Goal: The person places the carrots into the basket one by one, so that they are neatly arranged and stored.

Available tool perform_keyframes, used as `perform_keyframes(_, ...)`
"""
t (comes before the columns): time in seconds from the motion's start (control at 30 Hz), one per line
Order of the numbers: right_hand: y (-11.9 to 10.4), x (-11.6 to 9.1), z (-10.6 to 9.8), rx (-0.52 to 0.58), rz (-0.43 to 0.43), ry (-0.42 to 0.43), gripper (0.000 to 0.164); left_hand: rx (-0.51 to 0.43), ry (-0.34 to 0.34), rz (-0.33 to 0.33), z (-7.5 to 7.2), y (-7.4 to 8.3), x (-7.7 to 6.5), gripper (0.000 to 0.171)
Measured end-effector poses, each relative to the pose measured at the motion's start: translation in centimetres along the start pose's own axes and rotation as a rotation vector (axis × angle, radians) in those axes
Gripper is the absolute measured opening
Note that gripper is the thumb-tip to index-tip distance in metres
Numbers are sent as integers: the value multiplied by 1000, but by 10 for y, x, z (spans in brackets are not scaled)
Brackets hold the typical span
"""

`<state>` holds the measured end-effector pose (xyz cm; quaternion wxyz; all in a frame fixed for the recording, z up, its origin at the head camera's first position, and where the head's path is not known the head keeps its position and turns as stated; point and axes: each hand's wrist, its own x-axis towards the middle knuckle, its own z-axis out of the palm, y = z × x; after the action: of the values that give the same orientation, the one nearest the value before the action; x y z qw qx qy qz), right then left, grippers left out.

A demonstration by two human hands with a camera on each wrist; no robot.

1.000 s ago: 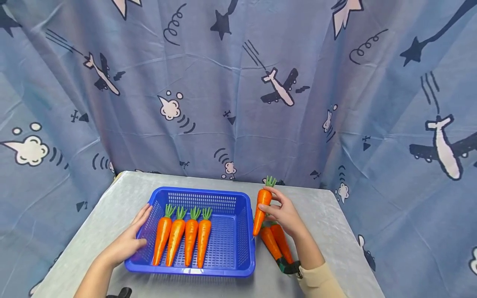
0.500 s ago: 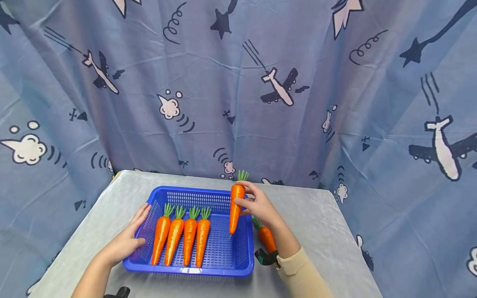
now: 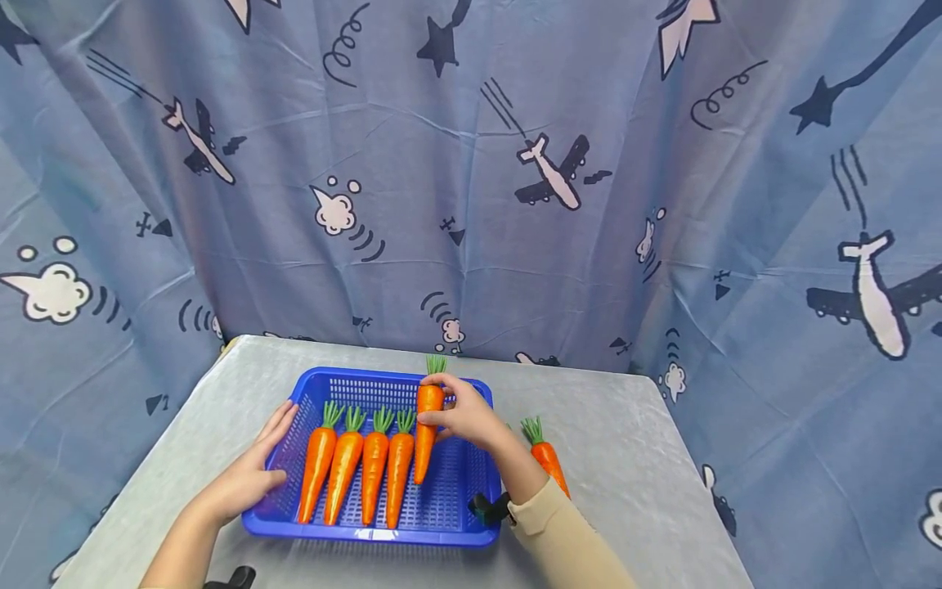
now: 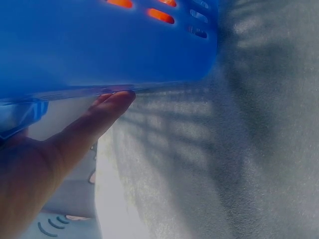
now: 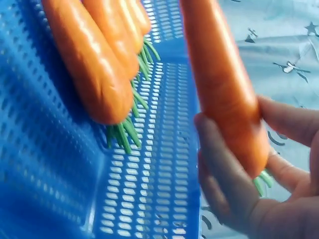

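Note:
My right hand (image 3: 465, 411) pinches a carrot (image 3: 427, 425) near its leafy end and holds it above the blue plastic basket (image 3: 482, 458), tip pointing down. In the right wrist view the thumb and fingers lie round the thick end of this carrot (image 5: 227, 94). Several carrots (image 3: 374, 474) lie side by side in the left and middle of the basket, green tops toward the back. My left hand (image 3: 246, 483) rests against the basket's left side, its fingers along the rim. In the left wrist view those fingers (image 4: 117, 102) touch the basket's blue wall (image 4: 124, 55).
To the right of the basket a carrot (image 3: 548, 466) lies on the grey-white tabletop (image 3: 625, 458), partly hidden by the right forearm. Green leaves of another show beside the forearm. A blue patterned curtain (image 3: 397, 204) hangs behind and at both sides.
My right hand has carried the carrot leftward from beside the basket, over its right rim, to near the row of carrots. The left hand stays at the basket's side.

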<state>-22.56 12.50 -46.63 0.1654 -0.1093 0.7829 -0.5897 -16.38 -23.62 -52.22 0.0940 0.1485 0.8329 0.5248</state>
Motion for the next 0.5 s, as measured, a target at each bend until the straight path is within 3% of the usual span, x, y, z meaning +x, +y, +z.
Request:
perform_keyframes(0.2,7,-1,15,-145,87,-9,53,9,-4,-8,0,1,0,102)
perform_keyframes(0.5,14,1,30,-230,193,3,52,-1,0,-4,1,0,-1,103)
